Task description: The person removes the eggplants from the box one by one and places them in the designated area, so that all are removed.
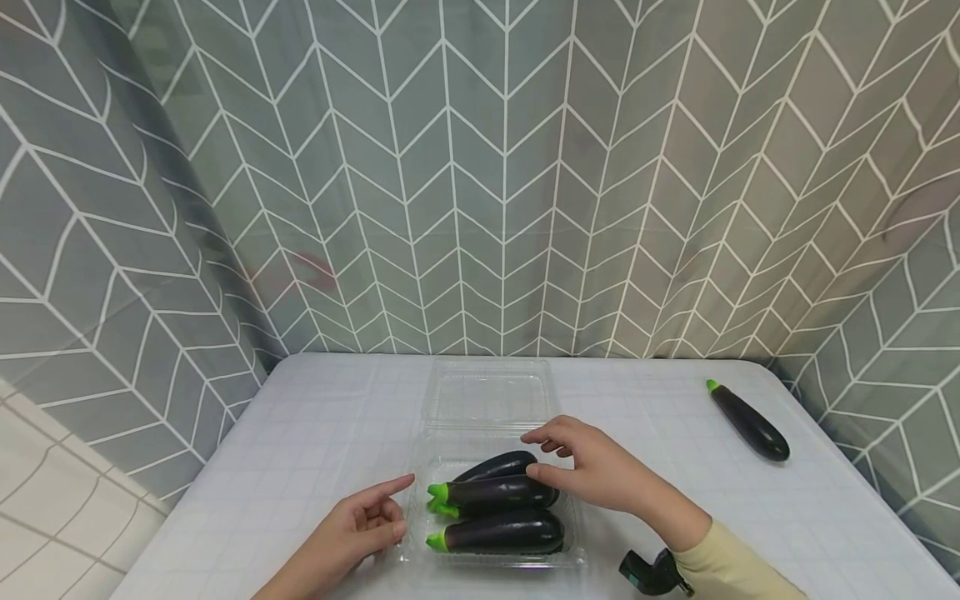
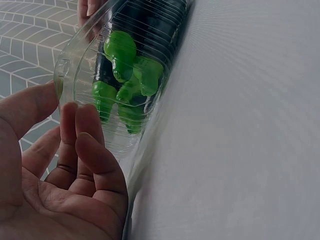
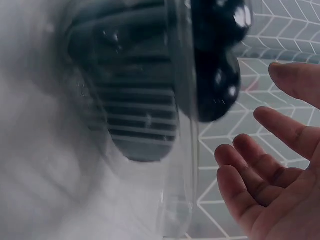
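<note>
A clear plastic clamshell box (image 1: 573, 554) lies with its lid (image 1: 491, 396) folded back away from me. Several dark eggplants with bright green stems fill its base, stems toward the left. The nearest eggplant (image 1: 506, 533) lies along the front side, and another eggplant (image 1: 502, 492) rests on top of those behind it. At the box's left edge is my left hand (image 1: 360, 529), its relaxed fingertips right at the rim in the left wrist view. My right hand (image 1: 592, 467) hovers over the box's right side, fingers loosely bent and apart, holding nothing.
One more eggplant (image 1: 750, 423) lies alone on the white-covered table (image 1: 315, 442) at the far right. A black wrist device (image 1: 652, 573) sits by the right sleeve. Patterned grey curtains (image 1: 502, 183) surround the back and sides of the table.
</note>
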The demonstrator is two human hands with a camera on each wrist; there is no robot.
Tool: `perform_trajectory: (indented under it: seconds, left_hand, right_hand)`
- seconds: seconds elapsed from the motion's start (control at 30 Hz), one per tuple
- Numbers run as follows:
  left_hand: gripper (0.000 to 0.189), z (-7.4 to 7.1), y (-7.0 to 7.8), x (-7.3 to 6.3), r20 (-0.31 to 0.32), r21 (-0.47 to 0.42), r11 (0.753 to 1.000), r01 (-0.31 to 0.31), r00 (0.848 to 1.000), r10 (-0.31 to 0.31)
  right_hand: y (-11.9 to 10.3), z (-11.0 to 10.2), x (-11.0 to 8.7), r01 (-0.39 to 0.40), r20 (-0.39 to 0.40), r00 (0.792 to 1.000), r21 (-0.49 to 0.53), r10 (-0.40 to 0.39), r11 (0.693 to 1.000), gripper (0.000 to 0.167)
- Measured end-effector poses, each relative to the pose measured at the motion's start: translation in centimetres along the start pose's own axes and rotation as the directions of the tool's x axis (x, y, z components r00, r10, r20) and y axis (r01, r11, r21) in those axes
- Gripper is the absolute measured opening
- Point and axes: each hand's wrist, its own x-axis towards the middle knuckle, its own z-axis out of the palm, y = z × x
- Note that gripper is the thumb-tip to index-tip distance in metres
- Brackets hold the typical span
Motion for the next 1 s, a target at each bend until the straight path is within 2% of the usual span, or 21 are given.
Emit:
perform_trajectory:
  seconds: [0.2,0.6,1.0]
  left_hand:
    - [0.065,0.0,0.0,0.0,-0.005,0.009,1.000,-0.001,1.000,0.001]
    - [0.065,0.0,0.0,0.0,-0.004,0.008,1.000,-0.006,1.000,0.006]
    - [0.065,0.1,0.0,0.1,-0.004,0.013,0.999,-0.036,0.999,0.036]
  right_hand:
    - [-0.4,1.0,0.5,0.004,0.065,0.998,0.022,-0.005,1.000,0.039]
    - [-1.0,2.0,1.3,0.056,0.168,0.985,-0.042,-0.048,0.998,0.039]
    - [-0.6,2.3,2.1,0.037,0.239,0.971,-0.096,-0.013,0.995,0.039]
